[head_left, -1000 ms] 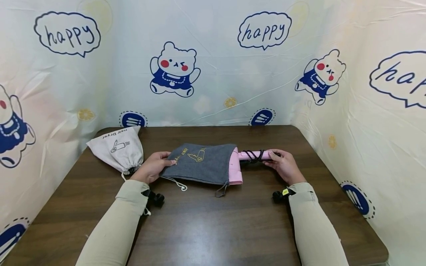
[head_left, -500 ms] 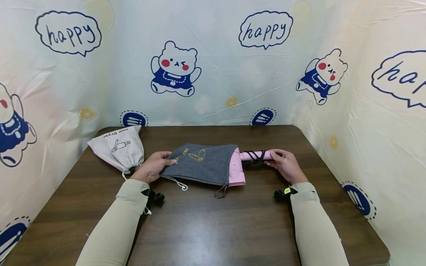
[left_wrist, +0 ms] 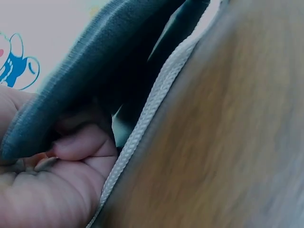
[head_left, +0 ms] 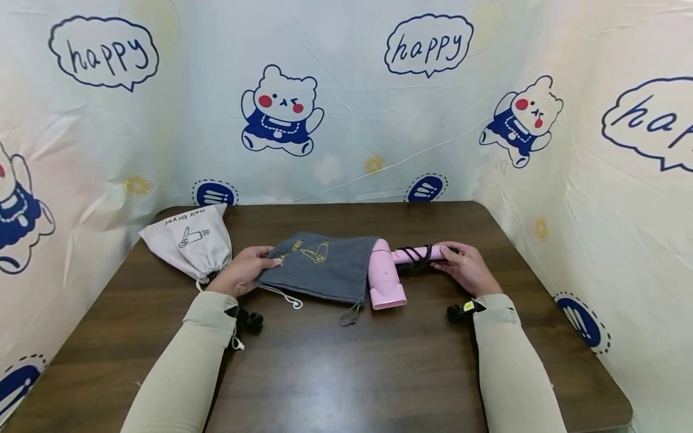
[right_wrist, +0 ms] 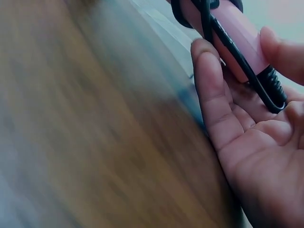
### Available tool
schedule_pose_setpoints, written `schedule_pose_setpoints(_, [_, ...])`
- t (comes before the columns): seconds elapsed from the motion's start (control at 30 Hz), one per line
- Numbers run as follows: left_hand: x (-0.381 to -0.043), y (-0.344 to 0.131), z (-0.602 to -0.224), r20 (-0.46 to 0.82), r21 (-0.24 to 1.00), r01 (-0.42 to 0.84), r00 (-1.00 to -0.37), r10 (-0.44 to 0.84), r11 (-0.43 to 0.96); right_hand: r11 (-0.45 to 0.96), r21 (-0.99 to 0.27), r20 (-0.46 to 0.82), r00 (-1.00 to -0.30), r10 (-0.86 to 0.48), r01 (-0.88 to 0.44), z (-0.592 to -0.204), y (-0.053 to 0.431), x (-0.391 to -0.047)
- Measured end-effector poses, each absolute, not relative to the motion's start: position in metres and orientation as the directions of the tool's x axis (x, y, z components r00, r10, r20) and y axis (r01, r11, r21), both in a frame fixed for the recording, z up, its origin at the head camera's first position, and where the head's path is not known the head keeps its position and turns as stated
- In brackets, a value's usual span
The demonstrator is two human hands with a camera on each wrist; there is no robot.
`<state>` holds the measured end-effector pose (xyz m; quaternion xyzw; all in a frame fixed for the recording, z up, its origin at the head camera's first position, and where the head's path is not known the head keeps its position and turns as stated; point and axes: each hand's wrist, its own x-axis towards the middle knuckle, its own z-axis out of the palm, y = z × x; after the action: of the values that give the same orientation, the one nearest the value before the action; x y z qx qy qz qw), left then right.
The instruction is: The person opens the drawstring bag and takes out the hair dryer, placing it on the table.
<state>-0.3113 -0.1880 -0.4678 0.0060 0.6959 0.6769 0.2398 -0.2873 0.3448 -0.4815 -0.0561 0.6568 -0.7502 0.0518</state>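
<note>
Left of frame: white pouch [head_left: 189,240] on the table [head_left: 335,367], print up. Just right of it, your left hand [head_left: 240,273] pinches the grey bag [head_left: 319,270] at its left end, thumb on top. Bag sits mid-frame, gold print up, dark loop [head_left: 351,315] at lower right corner. Pink dryer [head_left: 385,278], right of center, has its body at the bag's right edge, black cord [head_left: 414,257] wound round the handle. Your right hand [head_left: 464,269] pinches the handle's end, thumb against fingers.
</note>
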Motion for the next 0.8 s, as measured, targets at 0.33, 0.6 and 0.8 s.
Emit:
schedule_pose_setpoints(0.33, [-0.31, -0.192, -0.47, -0.347, 0.936, -0.345, -0.88, 0.324, 0.065, -0.176, -0.984, 0.015, -0.99, -0.144, 0.011, -0.486, 0.358, -0.287])
schedule_pose_setpoints(0.6, [-0.309, -0.193, -0.47, -0.346, 0.937, -0.338, -0.878, 0.332, 0.086, -0.223, -0.975, 0.014, -0.998, -0.064, 0.0, -0.483, 0.357, -0.286])
schedule_pose_setpoints(0.8, [-0.309, -0.194, -0.47, -0.319, 0.947, -0.306, -0.882, 0.347, 0.093, -0.293, -0.956, 0.02, -1.0, 0.02, -0.025, -0.48, 0.362, -0.283])
